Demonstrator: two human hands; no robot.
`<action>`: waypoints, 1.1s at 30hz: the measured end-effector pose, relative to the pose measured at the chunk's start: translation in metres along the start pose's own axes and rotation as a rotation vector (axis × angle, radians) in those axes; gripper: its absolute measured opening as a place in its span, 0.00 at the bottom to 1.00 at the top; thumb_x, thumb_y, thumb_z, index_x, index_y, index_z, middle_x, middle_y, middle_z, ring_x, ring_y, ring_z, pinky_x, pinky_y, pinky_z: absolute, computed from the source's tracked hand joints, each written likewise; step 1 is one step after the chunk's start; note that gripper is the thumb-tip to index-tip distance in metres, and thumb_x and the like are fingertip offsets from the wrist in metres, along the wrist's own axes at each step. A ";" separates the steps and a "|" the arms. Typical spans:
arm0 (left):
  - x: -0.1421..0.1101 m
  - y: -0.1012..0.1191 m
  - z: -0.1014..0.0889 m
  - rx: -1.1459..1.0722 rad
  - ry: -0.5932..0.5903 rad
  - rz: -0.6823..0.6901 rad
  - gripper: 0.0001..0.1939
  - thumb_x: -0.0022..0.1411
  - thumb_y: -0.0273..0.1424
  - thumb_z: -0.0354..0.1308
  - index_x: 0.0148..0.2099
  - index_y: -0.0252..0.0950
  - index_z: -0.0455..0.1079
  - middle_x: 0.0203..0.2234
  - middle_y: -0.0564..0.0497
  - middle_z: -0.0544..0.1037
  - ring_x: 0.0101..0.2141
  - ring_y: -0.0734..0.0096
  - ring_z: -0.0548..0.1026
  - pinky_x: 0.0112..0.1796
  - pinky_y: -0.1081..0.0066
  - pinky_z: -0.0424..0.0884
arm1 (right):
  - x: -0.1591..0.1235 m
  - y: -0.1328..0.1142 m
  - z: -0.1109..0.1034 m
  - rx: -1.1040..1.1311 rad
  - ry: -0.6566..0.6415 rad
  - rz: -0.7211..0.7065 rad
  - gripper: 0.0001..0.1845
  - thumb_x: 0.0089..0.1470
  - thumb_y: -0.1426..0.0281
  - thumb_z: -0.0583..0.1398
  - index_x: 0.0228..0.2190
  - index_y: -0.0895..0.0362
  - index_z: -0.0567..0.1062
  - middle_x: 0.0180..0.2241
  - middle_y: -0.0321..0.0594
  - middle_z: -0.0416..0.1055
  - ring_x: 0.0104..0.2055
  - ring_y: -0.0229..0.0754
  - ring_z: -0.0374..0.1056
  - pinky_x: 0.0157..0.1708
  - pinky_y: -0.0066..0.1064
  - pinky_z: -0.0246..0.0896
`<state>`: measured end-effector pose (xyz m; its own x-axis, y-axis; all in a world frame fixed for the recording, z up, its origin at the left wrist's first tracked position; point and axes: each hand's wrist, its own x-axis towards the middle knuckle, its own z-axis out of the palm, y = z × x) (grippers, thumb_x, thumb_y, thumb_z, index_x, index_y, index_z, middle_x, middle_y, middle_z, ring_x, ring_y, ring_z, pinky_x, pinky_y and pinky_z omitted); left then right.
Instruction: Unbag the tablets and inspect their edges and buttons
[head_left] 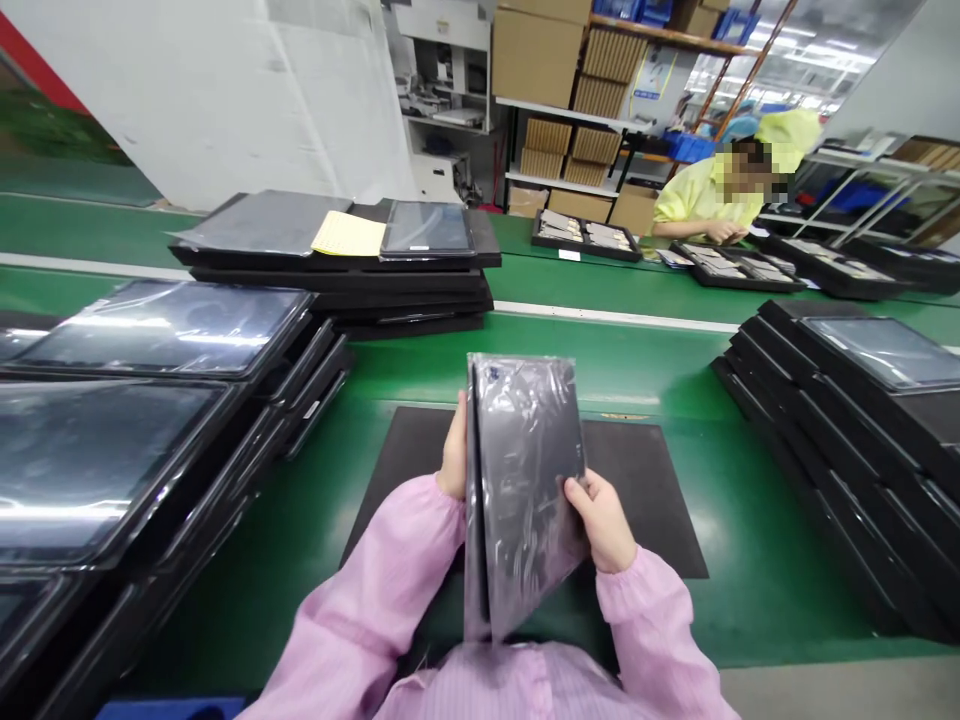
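Both hands hold a dark grey tablet (529, 470) in clear, wrinkled plastic film, upright and tilted above the bench. Its back faces me, with a small camera at the top left corner. My left hand (453, 452) is closed on the left edge, its fingers partly hidden behind the film. At the right edge my right hand (602, 515) grips it, thumb on the back face. A second dark layer shows along the left side; whether it is another tablet I cannot tell. Beneath lies a black mat (641, 490) on the green bench (420, 375).
Black trays with glossy screens (172, 325) are stacked at the left. More stacked trays (832, 450) stand at the right. Behind, another stack (345, 290) carries a yellow paper (349, 234). A co-worker in yellow (690, 195) sits across by trays of small parts (585, 232).
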<state>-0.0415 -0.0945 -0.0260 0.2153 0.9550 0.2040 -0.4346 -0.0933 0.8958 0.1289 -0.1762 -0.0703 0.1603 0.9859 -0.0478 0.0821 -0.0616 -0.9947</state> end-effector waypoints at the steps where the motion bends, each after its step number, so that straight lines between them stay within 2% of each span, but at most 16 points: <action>1: -0.018 -0.004 -0.006 -0.032 -0.020 -0.081 0.36 0.62 0.66 0.42 0.32 0.39 0.72 0.26 0.42 0.78 0.42 0.46 0.80 0.43 0.51 0.77 | 0.002 -0.003 -0.006 -0.022 0.046 0.002 0.32 0.49 0.41 0.66 0.34 0.59 0.81 0.28 0.47 0.82 0.33 0.53 0.80 0.35 0.42 0.77; 2: -0.034 -0.010 -0.012 -0.128 -0.071 -0.256 0.37 0.56 0.68 0.49 0.37 0.38 0.75 0.31 0.41 0.82 0.44 0.44 0.80 0.45 0.50 0.77 | 0.004 -0.006 -0.012 -0.049 0.089 -0.002 0.30 0.48 0.43 0.67 0.34 0.59 0.81 0.30 0.48 0.82 0.33 0.54 0.80 0.36 0.42 0.76; 3: -0.049 -0.016 -0.016 -0.180 -0.039 -0.365 0.34 0.52 0.64 0.60 0.42 0.38 0.77 0.37 0.41 0.83 0.47 0.44 0.80 0.49 0.51 0.75 | 0.007 -0.009 -0.017 -0.080 0.127 -0.010 0.28 0.47 0.45 0.69 0.34 0.59 0.81 0.31 0.49 0.83 0.34 0.54 0.79 0.37 0.43 0.76; 5: -0.068 -0.028 -0.021 -0.185 0.071 -0.478 0.32 0.40 0.46 0.77 0.46 0.38 0.77 0.43 0.44 0.84 0.49 0.48 0.80 0.54 0.54 0.72 | 0.013 -0.012 -0.022 -0.140 0.180 -0.042 0.26 0.45 0.48 0.70 0.33 0.59 0.82 0.32 0.49 0.83 0.35 0.54 0.79 0.39 0.44 0.76; 7: -0.076 -0.036 -0.023 -0.172 0.193 -0.521 0.32 0.34 0.33 0.79 0.45 0.38 0.77 0.42 0.46 0.84 0.47 0.52 0.80 0.54 0.55 0.71 | 0.017 -0.012 -0.022 -0.189 0.224 -0.096 0.26 0.46 0.48 0.69 0.34 0.59 0.82 0.33 0.49 0.83 0.36 0.54 0.79 0.39 0.44 0.76; 8: -0.076 -0.039 -0.023 -0.182 0.234 -0.538 0.30 0.34 0.30 0.79 0.44 0.38 0.77 0.41 0.46 0.85 0.46 0.53 0.80 0.54 0.55 0.72 | 0.018 -0.011 -0.022 -0.213 0.254 -0.129 0.26 0.48 0.48 0.67 0.35 0.58 0.82 0.34 0.49 0.83 0.36 0.53 0.79 0.39 0.44 0.76; 11: -0.074 -0.040 -0.024 -0.241 0.289 -0.561 0.28 0.32 0.28 0.78 0.40 0.39 0.76 0.38 0.48 0.84 0.44 0.54 0.80 0.52 0.55 0.73 | 0.019 -0.008 -0.021 -0.299 0.375 -0.255 0.22 0.53 0.49 0.64 0.31 0.57 0.80 0.32 0.47 0.80 0.34 0.50 0.77 0.35 0.42 0.75; 14: -0.074 -0.040 -0.027 -0.258 0.293 -0.541 0.27 0.32 0.27 0.78 0.39 0.39 0.76 0.39 0.48 0.84 0.46 0.53 0.79 0.54 0.54 0.71 | 0.020 -0.011 -0.023 -0.418 0.462 -0.405 0.16 0.54 0.56 0.66 0.25 0.54 0.78 0.29 0.43 0.75 0.31 0.48 0.73 0.33 0.42 0.71; 18: -0.077 -0.043 -0.027 -0.270 0.294 -0.515 0.28 0.34 0.29 0.78 0.41 0.39 0.76 0.41 0.47 0.84 0.47 0.52 0.79 0.55 0.54 0.71 | 0.011 -0.023 -0.001 -0.554 0.445 -0.607 0.09 0.56 0.68 0.67 0.24 0.53 0.78 0.27 0.40 0.73 0.31 0.46 0.68 0.36 0.41 0.64; 20: -0.077 -0.045 -0.027 -0.262 0.283 -0.500 0.27 0.36 0.31 0.78 0.42 0.38 0.75 0.42 0.47 0.84 0.47 0.52 0.79 0.55 0.55 0.71 | -0.001 -0.029 0.024 -0.585 0.327 -0.678 0.09 0.59 0.72 0.65 0.27 0.52 0.78 0.27 0.38 0.74 0.30 0.44 0.68 0.33 0.37 0.63; 22: -0.078 -0.045 -0.028 -0.216 0.254 -0.504 0.27 0.39 0.33 0.77 0.43 0.37 0.74 0.40 0.46 0.84 0.46 0.52 0.80 0.53 0.54 0.72 | -0.015 -0.030 0.052 -0.577 0.141 -0.729 0.11 0.63 0.72 0.62 0.28 0.51 0.79 0.27 0.36 0.74 0.30 0.41 0.70 0.31 0.33 0.65; 25: -0.079 -0.045 -0.033 -0.075 0.215 -0.558 0.25 0.42 0.35 0.74 0.43 0.36 0.73 0.35 0.47 0.83 0.44 0.51 0.79 0.52 0.52 0.72 | -0.030 -0.024 0.079 -0.427 -0.350 -0.791 0.15 0.68 0.69 0.58 0.28 0.53 0.78 0.26 0.36 0.75 0.30 0.38 0.72 0.32 0.30 0.68; 27: -0.081 -0.046 -0.036 -0.036 0.185 -0.541 0.26 0.43 0.33 0.73 0.46 0.35 0.73 0.39 0.46 0.83 0.48 0.49 0.78 0.55 0.51 0.70 | -0.032 -0.016 0.082 -0.312 -0.672 -0.793 0.19 0.69 0.63 0.57 0.26 0.53 0.77 0.26 0.35 0.76 0.29 0.37 0.71 0.32 0.28 0.68; 29: -0.084 -0.048 -0.038 -0.047 0.161 -0.480 0.28 0.43 0.32 0.72 0.48 0.35 0.73 0.45 0.44 0.82 0.53 0.49 0.76 0.59 0.51 0.66 | -0.030 -0.007 0.075 -0.250 -0.900 -0.750 0.25 0.70 0.56 0.55 0.23 0.53 0.75 0.25 0.33 0.76 0.27 0.35 0.70 0.31 0.26 0.66; 31: -0.085 -0.050 -0.037 -0.045 0.146 -0.458 0.25 0.43 0.31 0.71 0.47 0.35 0.74 0.44 0.44 0.83 0.51 0.49 0.77 0.58 0.51 0.66 | -0.026 -0.001 0.065 -0.212 -1.036 -0.688 0.29 0.71 0.53 0.51 0.21 0.53 0.73 0.24 0.32 0.76 0.25 0.33 0.68 0.29 0.25 0.64; 33: -0.085 -0.049 -0.034 -0.045 0.101 -0.461 0.21 0.44 0.31 0.70 0.43 0.35 0.74 0.39 0.45 0.84 0.46 0.51 0.79 0.54 0.51 0.69 | -0.023 0.004 0.057 -0.173 -1.087 -0.646 0.31 0.72 0.53 0.49 0.21 0.53 0.72 0.24 0.32 0.76 0.25 0.32 0.68 0.29 0.24 0.63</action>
<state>-0.0688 -0.1614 -0.1005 0.3097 0.9169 -0.2519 -0.3521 0.3567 0.8653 0.0700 -0.1899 -0.0780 -0.8338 0.4586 0.3074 -0.0165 0.5358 -0.8442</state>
